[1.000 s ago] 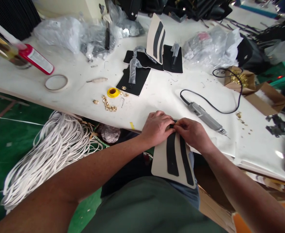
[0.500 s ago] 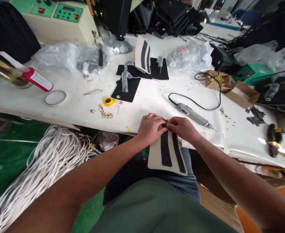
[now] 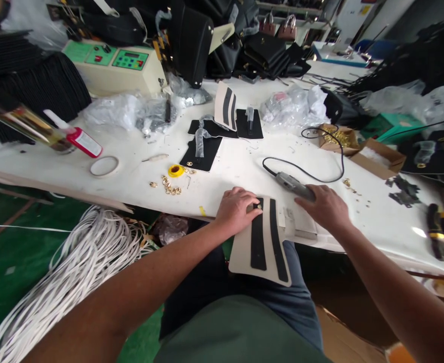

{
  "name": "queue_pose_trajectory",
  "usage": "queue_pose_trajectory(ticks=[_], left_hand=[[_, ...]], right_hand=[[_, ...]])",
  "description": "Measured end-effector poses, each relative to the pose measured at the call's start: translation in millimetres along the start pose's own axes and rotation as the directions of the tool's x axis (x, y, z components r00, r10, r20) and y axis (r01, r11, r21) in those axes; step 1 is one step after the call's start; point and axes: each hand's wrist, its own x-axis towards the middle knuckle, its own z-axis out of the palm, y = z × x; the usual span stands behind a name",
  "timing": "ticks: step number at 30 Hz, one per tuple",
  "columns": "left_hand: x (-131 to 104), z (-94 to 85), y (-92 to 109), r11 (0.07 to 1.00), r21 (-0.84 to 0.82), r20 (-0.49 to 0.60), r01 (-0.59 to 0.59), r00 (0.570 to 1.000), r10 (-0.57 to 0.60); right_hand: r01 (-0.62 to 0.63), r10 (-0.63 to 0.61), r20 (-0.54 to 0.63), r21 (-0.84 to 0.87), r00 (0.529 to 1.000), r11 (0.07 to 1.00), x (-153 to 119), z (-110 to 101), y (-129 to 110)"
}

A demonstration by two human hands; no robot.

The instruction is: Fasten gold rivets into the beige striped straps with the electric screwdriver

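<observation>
A beige panel (image 3: 240, 250) with two black strips hangs over the table's front edge. My left hand (image 3: 236, 212) is closed on the panel's upper end, its thumb beside a small metal piece on the left strip. To the right, my right hand (image 3: 327, 206) has its fingers around the front part of a grey corded electric screwdriver (image 3: 290, 184), which lies on the table; its tip is hidden under the hand. Between the hands, a small flat pale box (image 3: 304, 227) sits at the edge.
Gold links (image 3: 171, 187) and a yellow tape roll (image 3: 175, 171) lie at the left, near black panels (image 3: 208, 151). A red bottle (image 3: 87, 143) stands further left. Open cartons (image 3: 377, 159) are at the right, with black-handled pliers (image 3: 437, 232) nearer the front.
My right hand has left the panel's top and moved right onto the screwdriver. My left hand stays on the panel. The view has tilted up, showing more of the background.
</observation>
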Motion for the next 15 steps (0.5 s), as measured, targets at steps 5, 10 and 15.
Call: queue_pose_trajectory(ticks=[5,10,15], left_hand=[[0.3,1.6,-0.1,1.000,-0.007,-0.017,0.001,1.000,-0.001],[0.3,2.8,-0.5,1.000,-0.008,-0.010,0.006,1.000,-0.006],[0.8,1.3,0.3,1.000,-0.006,-0.002,0.007,1.000,-0.007]], right_hand=[[-0.029,0.022,0.029,0.272,0.999,0.962,2.6,1.2,5.8],[-0.184,0.010,0.186,0.962,0.982,0.202,1.3,-25.7,-41.5],[-0.165,-0.050,0.157,0.934,0.986,-0.316,7.3,-44.5,-107.3]])
